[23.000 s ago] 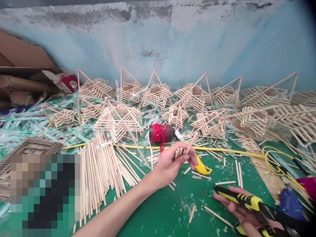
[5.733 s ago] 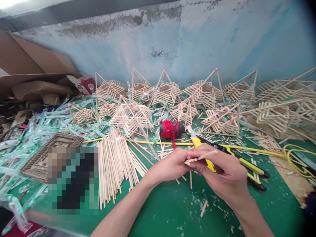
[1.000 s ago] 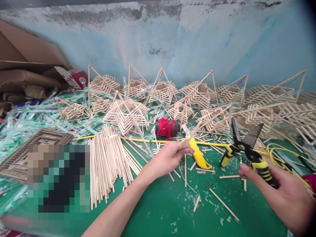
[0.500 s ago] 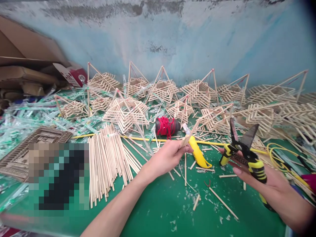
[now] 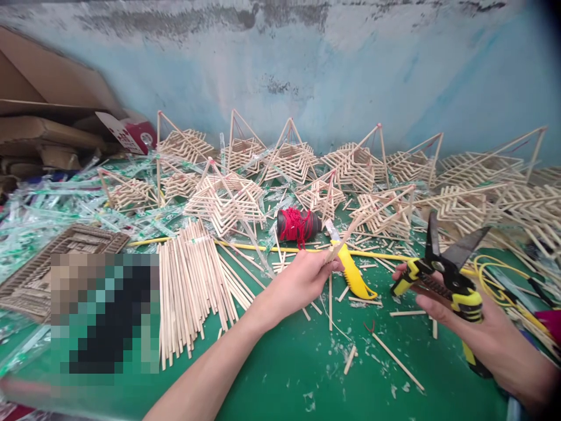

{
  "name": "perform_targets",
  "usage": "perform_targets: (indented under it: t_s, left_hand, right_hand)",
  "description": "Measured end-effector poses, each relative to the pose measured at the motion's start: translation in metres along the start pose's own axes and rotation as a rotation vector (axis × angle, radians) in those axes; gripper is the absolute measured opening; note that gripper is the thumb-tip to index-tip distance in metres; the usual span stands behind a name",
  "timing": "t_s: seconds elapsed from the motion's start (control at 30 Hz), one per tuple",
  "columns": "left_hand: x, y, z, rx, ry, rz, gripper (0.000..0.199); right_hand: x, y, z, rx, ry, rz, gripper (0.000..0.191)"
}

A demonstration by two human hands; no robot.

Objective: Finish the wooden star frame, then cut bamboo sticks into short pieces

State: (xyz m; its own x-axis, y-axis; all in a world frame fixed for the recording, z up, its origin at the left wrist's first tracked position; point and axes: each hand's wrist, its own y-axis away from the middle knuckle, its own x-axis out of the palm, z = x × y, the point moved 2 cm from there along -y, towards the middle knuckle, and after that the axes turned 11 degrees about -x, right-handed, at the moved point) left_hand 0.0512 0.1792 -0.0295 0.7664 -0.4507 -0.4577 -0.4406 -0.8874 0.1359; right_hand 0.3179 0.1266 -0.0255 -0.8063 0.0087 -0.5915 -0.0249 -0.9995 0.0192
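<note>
My left hand (image 5: 298, 283) is closed around a small bundle of short wooden sticks (image 5: 339, 242) that point up and to the right, above the green table (image 5: 280, 374). My right hand (image 5: 477, 327) holds yellow-and-black shears (image 5: 442, 275) with the blades spread wide and pointing up, about a hand's width to the right of the sticks. A spool of red thread (image 5: 298, 225) lies just beyond my left hand. A yellow-handled knife (image 5: 353, 275) lies on the table between the two hands.
A pile of long sticks (image 5: 193, 286) lies to the left. Several stick-built pyramid frames (image 5: 228, 199) crowd the back along the blue wall. Plastic wrappers and cardboard fill the far left; yellow cord (image 5: 495, 280) coils at right. Short offcuts litter the table.
My right hand with the shears has shifted slightly right and down over the last second, blades still spread. My left hand and its sticks have hardly moved.
</note>
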Motion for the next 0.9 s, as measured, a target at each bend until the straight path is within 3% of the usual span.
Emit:
perform_targets:
  t_s: [0.1,0.2,0.27,0.37,0.47,0.57,0.7,0.9]
  left_hand:
    - [0.006,0.0,0.0,0.005,-0.009,-0.058,0.031]
    - [0.017,0.001,0.002,0.005,0.039,-0.155,0.029]
    - [0.026,0.003,0.005,0.02,0.063,-0.218,0.029]
    - [0.038,0.005,0.008,0.029,0.059,-0.28,0.026]
    - [0.044,0.008,0.008,-0.007,0.025,-0.269,0.027]
    - [0.045,0.01,0.005,-0.062,0.008,-0.227,0.028]
    - [0.045,0.012,0.003,-0.084,0.05,-0.24,0.033]
    - [0.048,0.012,0.009,0.031,0.194,-0.247,0.036]
  right_hand:
    - [0.007,-0.002,0.011,0.023,-0.033,0.119,0.049]
    - [0.012,-0.005,0.02,-0.013,0.091,0.174,0.052]
    - [0.012,-0.005,0.026,-0.083,0.22,0.165,0.053]
    - [0.006,-0.003,0.03,-0.314,0.499,0.056,0.046]
    - [-0.002,0.002,0.027,-0.558,0.741,-0.032,0.049]
    - [-0.006,0.006,0.023,-0.717,0.841,-0.044,0.057]
    - [-0.003,0.009,0.032,-0.729,0.868,-0.002,0.054]
    - [-0.009,-0.001,0.039,-0.812,0.989,0.01,0.051]
